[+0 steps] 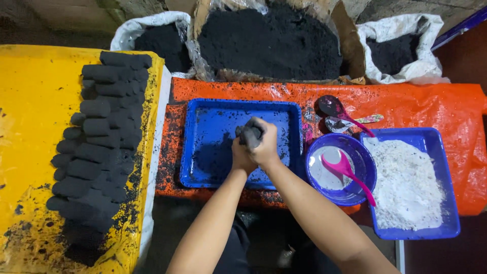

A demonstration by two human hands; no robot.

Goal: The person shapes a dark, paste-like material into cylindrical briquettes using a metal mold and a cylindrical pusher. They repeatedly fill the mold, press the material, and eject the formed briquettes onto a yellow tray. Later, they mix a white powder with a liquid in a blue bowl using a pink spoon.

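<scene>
Both my hands are clasped together around a lump of black paste (249,133) above the blue tray (203,122). My left hand (241,156) cups it from the left and below. My right hand (267,144) wraps over it from the right. Black crumbs dot the tray's floor. To the left, several finished black rolls (99,132) lie stacked in rows on a yellow sheet (30,111).
A blue bowl (362,177) with a pink spoon (347,170) stands right of the tray, beside a blue tray of white powder (406,185). A purple spoon (335,109) lies on the orange sheet (406,104). Sacks of black powder (269,38) sit behind.
</scene>
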